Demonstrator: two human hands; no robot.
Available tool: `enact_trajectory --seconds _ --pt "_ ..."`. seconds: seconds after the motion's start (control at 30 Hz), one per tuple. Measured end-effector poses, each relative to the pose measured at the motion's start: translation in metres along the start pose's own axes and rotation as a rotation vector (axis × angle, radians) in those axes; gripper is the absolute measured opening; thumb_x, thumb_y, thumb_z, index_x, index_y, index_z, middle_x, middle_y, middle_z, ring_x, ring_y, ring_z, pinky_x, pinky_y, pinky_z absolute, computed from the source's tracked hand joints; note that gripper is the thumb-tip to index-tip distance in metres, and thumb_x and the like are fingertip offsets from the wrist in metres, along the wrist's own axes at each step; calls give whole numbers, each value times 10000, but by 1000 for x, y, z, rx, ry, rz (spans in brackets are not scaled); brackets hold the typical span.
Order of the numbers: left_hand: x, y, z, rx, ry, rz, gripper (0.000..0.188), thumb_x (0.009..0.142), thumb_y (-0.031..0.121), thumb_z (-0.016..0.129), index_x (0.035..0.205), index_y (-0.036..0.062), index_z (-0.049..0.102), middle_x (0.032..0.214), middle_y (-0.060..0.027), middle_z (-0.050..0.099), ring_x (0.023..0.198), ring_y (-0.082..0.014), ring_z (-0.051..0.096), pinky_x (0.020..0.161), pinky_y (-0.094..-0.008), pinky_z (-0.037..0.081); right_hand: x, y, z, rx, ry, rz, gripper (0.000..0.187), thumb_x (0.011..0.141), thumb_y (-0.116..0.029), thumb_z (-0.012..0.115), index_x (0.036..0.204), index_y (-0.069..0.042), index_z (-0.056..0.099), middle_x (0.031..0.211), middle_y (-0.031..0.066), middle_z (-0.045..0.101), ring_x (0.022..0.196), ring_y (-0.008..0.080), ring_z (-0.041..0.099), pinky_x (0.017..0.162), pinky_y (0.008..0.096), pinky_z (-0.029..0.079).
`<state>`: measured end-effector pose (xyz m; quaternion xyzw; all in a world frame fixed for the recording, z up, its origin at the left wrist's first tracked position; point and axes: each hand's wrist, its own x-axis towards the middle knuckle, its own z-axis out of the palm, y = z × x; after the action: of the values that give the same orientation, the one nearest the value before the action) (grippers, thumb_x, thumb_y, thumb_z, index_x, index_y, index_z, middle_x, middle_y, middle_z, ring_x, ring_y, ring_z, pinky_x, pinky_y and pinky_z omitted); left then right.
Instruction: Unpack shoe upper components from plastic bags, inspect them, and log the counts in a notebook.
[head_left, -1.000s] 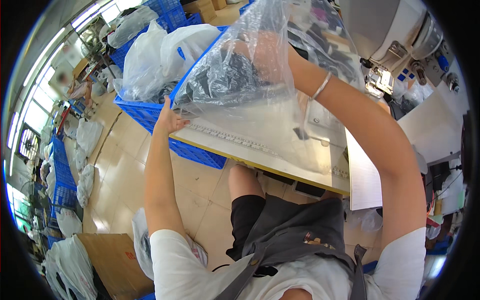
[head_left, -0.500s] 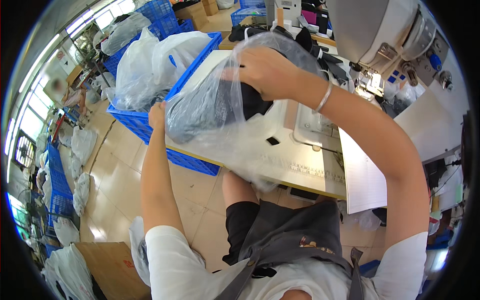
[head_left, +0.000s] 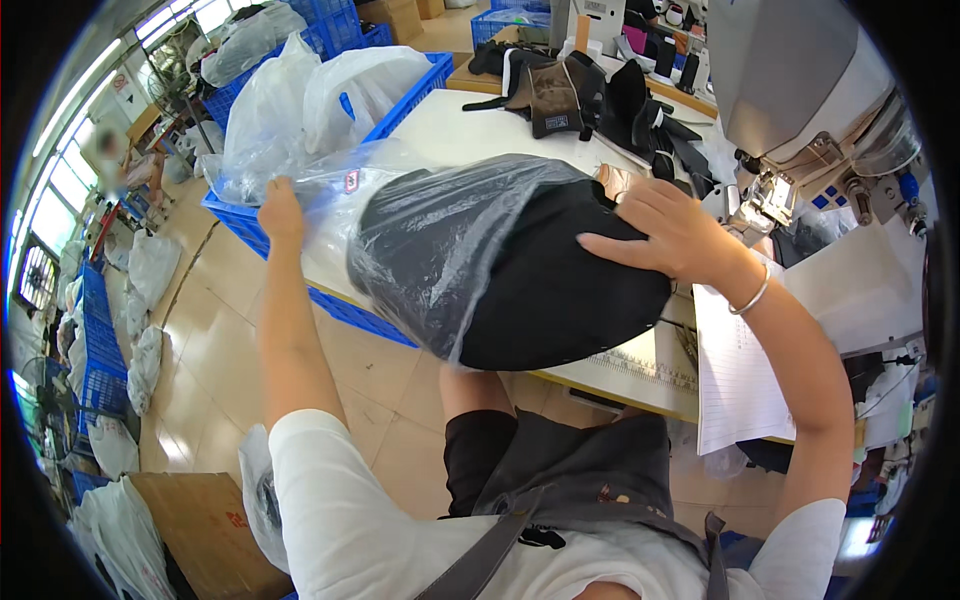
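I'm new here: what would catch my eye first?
Probably the big bundle of black fabric in the middle, partly inside a clear plastic bag, with the right hand on the fabric and the left hand at the bag's left end. Next, the large pale machine at upper right and the blue crate holding white bags at upper left.

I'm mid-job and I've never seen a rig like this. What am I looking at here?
There's no robot: these are a person's bare hands, seen from a wide camera worn on the head, looking down. Straight edges bend near its rim. The left hand grips one end of a clear plastic bag; the right hand holds black material sticking out of the other. Behind them is a white worktable with dark and brown pieces. A sewing machine stands right, a blue crate left.
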<state>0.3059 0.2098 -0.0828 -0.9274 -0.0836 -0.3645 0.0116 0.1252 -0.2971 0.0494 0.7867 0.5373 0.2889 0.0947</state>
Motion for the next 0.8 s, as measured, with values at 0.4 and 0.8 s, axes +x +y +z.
enact_trajectory --seconds 0.4,0.8 --pt "-1 41 -68 -145 490 107 332 895 306 438 1036 27 551 966 -143 606 771 -308 600 703 -416 459 -19 5 43 -76 -183 -40 584 741 -61 496 1292 -239 415 807 39 448 786 204 478 782 308 414" --pt "-96 81 -90 -1118 -526 -224 660 917 484 261 1256 -61 416 1276 -217 445 1198 -289 415 1027 -355 258 112 31 20 677 540 301 382 692 -9 614 1067 -64 568 907 138 629 811 296 608 773 312 479"
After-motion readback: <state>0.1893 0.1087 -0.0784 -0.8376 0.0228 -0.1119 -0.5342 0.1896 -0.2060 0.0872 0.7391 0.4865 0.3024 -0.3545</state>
